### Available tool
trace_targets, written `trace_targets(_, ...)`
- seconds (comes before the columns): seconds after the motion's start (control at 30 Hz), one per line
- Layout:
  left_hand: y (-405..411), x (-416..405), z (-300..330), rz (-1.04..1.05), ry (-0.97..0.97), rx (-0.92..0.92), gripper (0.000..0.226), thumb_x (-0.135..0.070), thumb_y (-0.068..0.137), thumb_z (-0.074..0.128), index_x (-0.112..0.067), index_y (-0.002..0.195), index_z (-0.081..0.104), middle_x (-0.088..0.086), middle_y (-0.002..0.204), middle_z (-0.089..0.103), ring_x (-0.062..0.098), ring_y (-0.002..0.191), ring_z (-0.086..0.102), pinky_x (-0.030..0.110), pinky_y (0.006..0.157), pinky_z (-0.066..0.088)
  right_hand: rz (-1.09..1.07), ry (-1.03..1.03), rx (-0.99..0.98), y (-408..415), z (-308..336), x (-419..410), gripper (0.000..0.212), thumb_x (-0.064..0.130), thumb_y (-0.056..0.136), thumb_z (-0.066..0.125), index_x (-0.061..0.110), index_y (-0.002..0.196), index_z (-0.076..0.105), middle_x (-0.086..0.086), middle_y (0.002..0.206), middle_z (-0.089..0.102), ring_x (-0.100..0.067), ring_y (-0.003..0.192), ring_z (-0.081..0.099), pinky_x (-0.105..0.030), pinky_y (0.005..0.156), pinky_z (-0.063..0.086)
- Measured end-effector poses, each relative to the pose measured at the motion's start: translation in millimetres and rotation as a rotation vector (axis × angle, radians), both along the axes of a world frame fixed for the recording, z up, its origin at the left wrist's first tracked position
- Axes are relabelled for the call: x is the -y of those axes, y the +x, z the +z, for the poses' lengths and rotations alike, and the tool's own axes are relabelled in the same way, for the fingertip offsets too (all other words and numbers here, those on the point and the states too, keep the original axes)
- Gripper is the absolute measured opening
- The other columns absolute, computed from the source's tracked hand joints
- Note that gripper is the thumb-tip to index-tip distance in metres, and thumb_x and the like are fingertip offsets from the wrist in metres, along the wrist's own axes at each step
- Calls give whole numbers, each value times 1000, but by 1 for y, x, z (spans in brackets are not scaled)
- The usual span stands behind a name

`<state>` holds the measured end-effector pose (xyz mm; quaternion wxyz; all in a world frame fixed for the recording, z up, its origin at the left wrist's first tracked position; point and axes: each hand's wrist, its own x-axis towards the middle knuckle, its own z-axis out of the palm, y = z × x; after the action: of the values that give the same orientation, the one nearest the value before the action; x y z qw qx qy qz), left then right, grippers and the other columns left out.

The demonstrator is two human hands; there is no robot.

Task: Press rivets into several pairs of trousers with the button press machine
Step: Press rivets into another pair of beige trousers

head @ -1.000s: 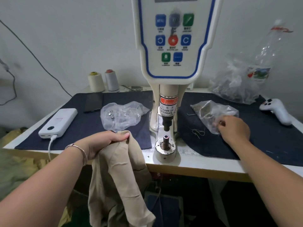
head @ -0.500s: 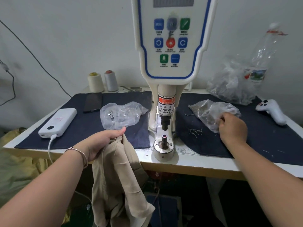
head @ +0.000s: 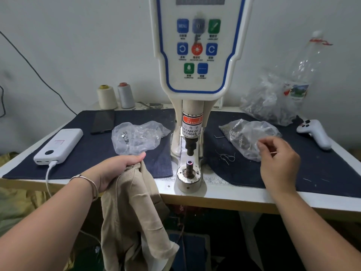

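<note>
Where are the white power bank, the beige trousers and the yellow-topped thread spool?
White power bank (head: 58, 146), head view, on its flat top face.
Beige trousers (head: 132, 212), head view, on the hanging cloth.
Yellow-topped thread spool (head: 106, 98), head view, on its cream thread.

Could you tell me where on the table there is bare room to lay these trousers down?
Bare cloth lies between the power bank and the left plastic bag, and right of the right hand below the white controller. Around the press die and right bag it is crowded.

Left hand (head: 119, 169) clenched in a grip; right hand (head: 279, 165) curled, raised.
</note>
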<state>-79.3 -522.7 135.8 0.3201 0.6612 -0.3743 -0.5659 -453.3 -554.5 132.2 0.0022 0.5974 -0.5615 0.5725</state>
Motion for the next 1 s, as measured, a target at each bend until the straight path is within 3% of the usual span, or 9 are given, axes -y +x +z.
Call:
trace_targets(0.13, -2, -1, 1, 6, -3, -11, 60, -55, 67, 79, -10, 105, 74, 17, 98, 76, 29, 84, 75, 39, 81, 57, 281, 197, 469, 32, 8, -17, 17, 1, 89, 65, 15, 79, 66, -1, 69, 65, -7, 56, 61, -19, 54, 53)
trace_targets(0.3, -3, -2, 1, 14, -5, -13, 60, -55, 69, 79, -9, 107, 74, 18, 99, 76, 30, 86, 74, 41, 85, 57, 494, 480, 814, 64, 14, -26, 15, -7, 84, 67, 6, 77, 70, -4, 66, 66, -12, 56, 63, -24, 60, 58)
trace_targets(0.47, -2, -1, 1, 16, 5, 11, 62, -56, 69, 81, -11, 111, 72, 18, 102, 76, 34, 96, 72, 47, 95, 55, 570, 581, 728, 76, 24, -32, 15, -8, 84, 65, 3, 78, 72, -12, 67, 69, -17, 57, 66, -24, 59, 57)
trace_targets(0.73, -2, 0, 0, 26, -11, 26, 61, -56, 68, 82, -14, 111, 72, 16, 101, 76, 33, 96, 73, 47, 96, 55, 672, 642, 584, 97, 33, -39, 12, -6, 80, 70, 5, 77, 74, -12, 66, 71, -17, 59, 67, -25, 61, 58)
trace_targets(1.0, -2, 0, 0, 26, -18, 13, 58, -54, 70, 81, -12, 110, 73, 16, 100, 76, 32, 94, 73, 45, 94, 55, 741, 737, 809, 102, 39, -41, 17, -9, 80, 69, 6, 74, 73, -14, 72, 73, -17, 61, 70, -21, 56, 56)
